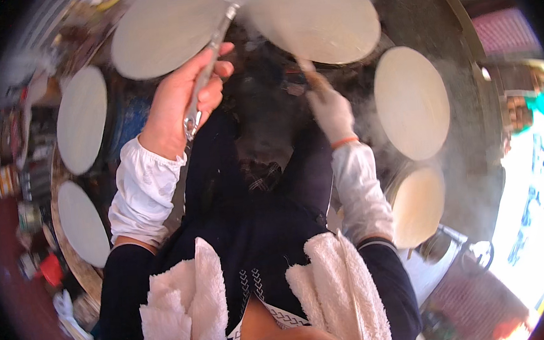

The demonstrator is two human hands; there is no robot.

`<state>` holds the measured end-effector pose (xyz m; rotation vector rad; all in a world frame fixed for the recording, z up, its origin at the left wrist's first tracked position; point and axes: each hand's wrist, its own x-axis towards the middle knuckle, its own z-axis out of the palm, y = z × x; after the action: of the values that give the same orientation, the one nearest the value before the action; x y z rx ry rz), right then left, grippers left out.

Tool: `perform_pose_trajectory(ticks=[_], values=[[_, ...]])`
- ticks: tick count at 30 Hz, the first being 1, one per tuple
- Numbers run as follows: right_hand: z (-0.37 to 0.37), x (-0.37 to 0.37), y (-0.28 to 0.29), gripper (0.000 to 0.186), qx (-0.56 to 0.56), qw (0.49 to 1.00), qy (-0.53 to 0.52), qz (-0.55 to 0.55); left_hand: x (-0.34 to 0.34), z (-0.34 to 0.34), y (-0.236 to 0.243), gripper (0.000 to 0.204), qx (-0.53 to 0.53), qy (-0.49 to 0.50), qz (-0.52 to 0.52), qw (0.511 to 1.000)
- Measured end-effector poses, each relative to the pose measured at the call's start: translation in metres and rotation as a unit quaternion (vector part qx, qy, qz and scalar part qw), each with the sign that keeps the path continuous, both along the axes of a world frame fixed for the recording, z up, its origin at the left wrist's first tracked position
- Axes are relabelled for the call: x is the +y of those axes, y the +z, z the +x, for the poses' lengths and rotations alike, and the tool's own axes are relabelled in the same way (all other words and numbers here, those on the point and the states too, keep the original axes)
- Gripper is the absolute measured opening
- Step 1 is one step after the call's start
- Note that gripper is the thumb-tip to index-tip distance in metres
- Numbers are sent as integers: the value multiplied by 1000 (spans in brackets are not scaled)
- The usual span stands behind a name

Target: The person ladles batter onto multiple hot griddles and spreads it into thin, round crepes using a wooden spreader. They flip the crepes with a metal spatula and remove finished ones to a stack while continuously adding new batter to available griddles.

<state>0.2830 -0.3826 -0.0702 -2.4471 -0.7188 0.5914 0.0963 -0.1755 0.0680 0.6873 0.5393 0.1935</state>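
My left hand (185, 100) is closed around the metal handle of a ladle (222, 27). The ladle's bowl, with something pale in or on it, is at the top edge between two large pale round sheets. The left one (168, 28) and the right one (321, 19) look like thin batter on round griddles. My right hand (333, 111), in a thin pale glove, is closed on a slim light-brown stick (305, 65). The stick's far end is blurred in front of the right sheet. White sleeve covers are on both forearms.
More pale rounds curve around me: two at left (83, 121) (83, 223), one at right (412, 103), and a yellower one (420, 206) below it. Steam drifts over the dark round worktop (474, 135). A metal pot (441, 243) stands at lower right; a red object (51, 270) lies far left.
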Motion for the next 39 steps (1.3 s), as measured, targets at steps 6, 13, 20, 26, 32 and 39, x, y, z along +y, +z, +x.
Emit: perform_pose_trajectory(ticks=[6, 13, 20, 26, 32, 39], values=[[-4, -102, -68, 48, -91, 977, -138, 135, -65, -117, -17, 30, 41, 43, -144, 988], [-129, -36, -55, 49, 88, 955, 140, 244, -131, -239, -51, 33, 12, 219, -185, 958], [-230, 55, 28, 49, 269, 866, 341, 248, -172, -320, -35, 37, 11, 411, -81, 908], [-294, 109, 54, 48, 360, 826, 421, 106, -185, -370, -54, 36, 24, 554, -71, 829], [-358, 159, 43, 49, 429, 774, 464, 34, -205, -415, -48, 35, 24, 680, -69, 730], [-453, 170, 31, 39, 460, 667, 580, -86, -275, -439, -31, 32, 29, 822, -69, 565]])
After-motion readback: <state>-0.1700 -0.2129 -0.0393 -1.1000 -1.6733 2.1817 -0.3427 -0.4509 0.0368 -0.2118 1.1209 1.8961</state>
